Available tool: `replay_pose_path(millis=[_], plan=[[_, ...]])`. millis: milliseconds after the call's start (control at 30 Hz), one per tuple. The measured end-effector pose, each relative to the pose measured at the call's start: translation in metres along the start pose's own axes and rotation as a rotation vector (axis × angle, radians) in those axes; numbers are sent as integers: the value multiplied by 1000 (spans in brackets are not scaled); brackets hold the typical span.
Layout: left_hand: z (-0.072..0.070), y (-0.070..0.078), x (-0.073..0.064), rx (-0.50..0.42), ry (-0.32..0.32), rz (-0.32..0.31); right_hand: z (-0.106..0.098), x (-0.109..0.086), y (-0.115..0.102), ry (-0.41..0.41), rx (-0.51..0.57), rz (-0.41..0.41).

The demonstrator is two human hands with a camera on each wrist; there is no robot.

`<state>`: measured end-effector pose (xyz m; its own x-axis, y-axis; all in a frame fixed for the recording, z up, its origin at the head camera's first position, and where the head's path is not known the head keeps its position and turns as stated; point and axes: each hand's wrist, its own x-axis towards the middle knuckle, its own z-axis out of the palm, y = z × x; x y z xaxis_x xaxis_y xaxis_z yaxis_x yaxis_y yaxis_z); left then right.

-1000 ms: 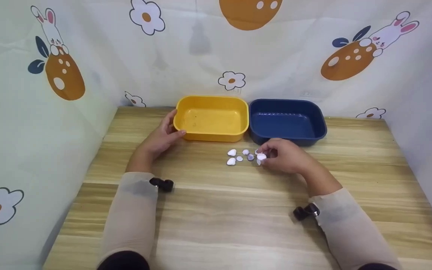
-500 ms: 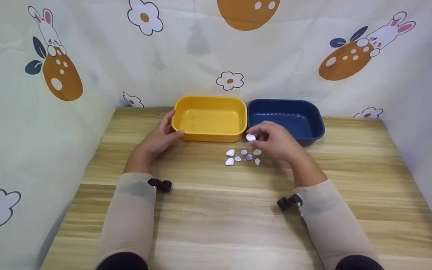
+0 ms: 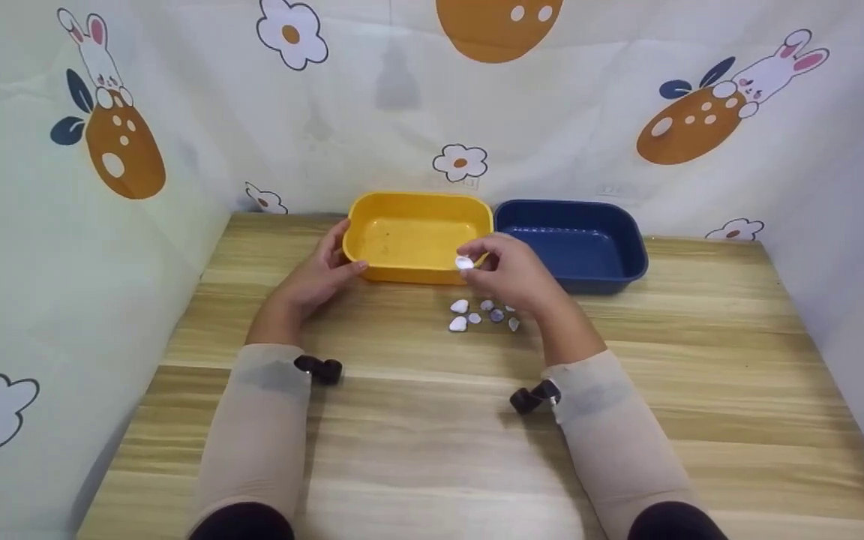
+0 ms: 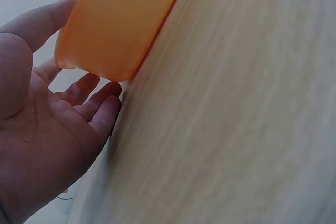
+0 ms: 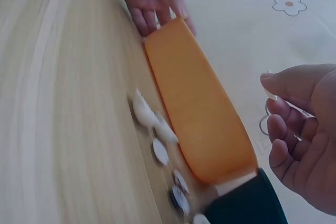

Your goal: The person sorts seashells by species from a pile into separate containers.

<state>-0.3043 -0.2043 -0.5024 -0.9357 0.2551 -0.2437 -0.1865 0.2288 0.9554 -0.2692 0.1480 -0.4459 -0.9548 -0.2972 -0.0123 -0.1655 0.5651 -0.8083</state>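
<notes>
We have a white shell (image 3: 464, 263) at the right hand (image 3: 511, 274)'s fingertips, with the yellow basin (image 3: 417, 275) ahead and left of it.
The basin's long axis runs across us, its right end nearest that hand; from the head view we cannot tell whether the shell is past the near rim. Our right forearm angles forward and left, thumb and fingertips closed in a pinch on the shell, the others loosely curled. Our left hand (image 3: 319, 277) grips the basin's far-left end, thumb on the near rim. Loose shells (image 3: 458, 324) lie on the counter (image 3: 417, 442) nearer us than the right hand; the blue basin (image 3: 601, 285) stands to its right.
</notes>
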Motion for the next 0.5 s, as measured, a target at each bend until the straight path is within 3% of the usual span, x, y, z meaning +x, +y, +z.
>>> replay_pose_path(millis=[267,500], plan=[[0,2,-3,23,4,-11,11,6,-2,34,-2,-27],[-1,2,-3,42,6,-12,11,9,1,106,-13,56]])
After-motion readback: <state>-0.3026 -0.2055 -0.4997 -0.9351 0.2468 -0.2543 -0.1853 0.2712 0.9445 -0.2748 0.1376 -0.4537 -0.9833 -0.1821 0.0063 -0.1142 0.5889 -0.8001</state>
